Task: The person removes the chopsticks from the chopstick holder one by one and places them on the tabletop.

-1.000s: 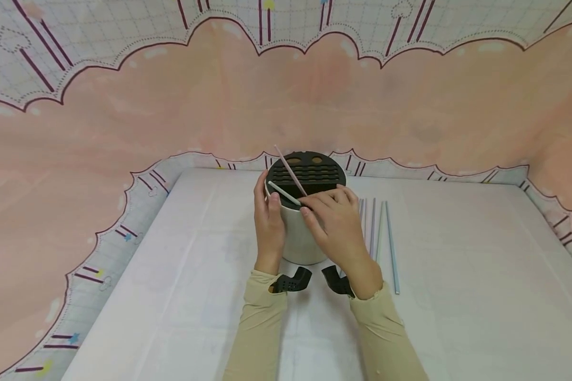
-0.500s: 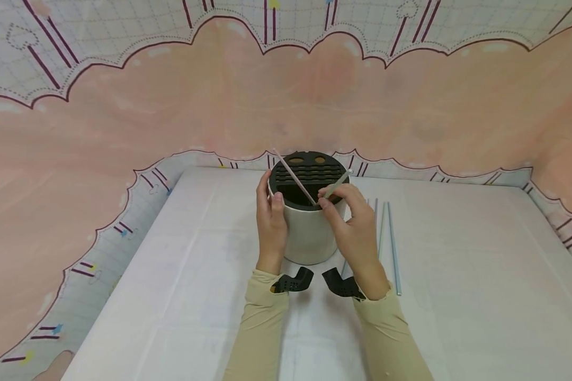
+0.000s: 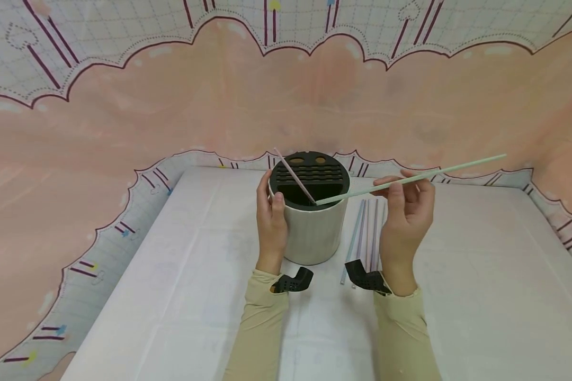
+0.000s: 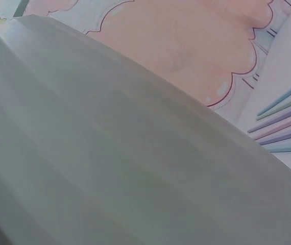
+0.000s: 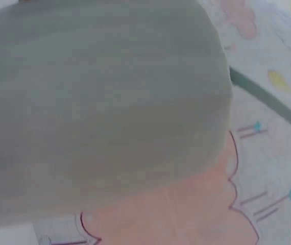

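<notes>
A pale utensil holder (image 3: pixel 312 235) with a black slotted lid (image 3: pixel 310 173) stands upright in the head view. My left hand (image 3: pixel 271 227) grips its left side, thumb on the front wall and fingers round the far side. One pink chopstick (image 3: pixel 293 173) leans out of the large front opening toward the upper left. My right hand (image 3: pixel 407 211), right of the holder, pinches a mint green chopstick (image 3: pixel 462 165) near its middle. This chopstick slants, its lower tip at the front rim of the opening. The right wrist view shows part of the green chopstick (image 5: pixel 270 99) beyond the holder's edge (image 5: pixel 135 102).
Several pastel chopsticks (image 3: pixel 367 227) lie side by side on the white table (image 3: pixel 195 296), between the holder and my right forearm. They also show at the right of the left wrist view. A patterned peach cloth (image 3: pixel 286 106) rises behind the table.
My right hand has moved right, away from the lid. The green chopstick swung from the left of the opening to point out rightward. My left hand stays on the holder.
</notes>
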A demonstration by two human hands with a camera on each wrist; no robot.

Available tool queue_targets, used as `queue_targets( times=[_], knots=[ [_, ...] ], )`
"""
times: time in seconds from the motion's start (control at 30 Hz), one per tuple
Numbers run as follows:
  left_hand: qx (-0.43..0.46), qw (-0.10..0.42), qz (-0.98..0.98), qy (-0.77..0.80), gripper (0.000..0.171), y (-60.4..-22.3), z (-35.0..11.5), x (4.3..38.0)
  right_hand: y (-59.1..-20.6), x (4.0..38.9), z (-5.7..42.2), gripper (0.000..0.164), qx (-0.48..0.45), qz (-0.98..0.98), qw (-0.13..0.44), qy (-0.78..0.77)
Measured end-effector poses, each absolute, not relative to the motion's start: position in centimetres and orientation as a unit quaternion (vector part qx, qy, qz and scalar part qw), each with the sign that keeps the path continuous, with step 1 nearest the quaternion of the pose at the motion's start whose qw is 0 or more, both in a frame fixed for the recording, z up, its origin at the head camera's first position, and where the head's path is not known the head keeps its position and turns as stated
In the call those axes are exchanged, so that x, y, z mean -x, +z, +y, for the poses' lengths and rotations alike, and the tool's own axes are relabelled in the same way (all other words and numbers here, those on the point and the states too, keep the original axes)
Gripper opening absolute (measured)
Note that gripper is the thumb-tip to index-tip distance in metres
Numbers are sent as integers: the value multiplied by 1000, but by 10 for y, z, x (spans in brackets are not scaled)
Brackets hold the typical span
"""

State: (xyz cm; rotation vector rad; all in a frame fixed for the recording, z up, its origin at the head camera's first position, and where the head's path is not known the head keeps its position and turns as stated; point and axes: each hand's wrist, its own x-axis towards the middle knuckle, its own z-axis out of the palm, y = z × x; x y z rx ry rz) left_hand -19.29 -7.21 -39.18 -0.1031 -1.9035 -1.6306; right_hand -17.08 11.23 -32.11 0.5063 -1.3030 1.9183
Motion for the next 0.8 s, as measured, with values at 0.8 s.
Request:
queue_targets(
  times=[0.8],
  knots=[
    [48,306,-715,-627,60,-397,-76,195,-368,199,197,35,34,-813,254,523]
  ],
)
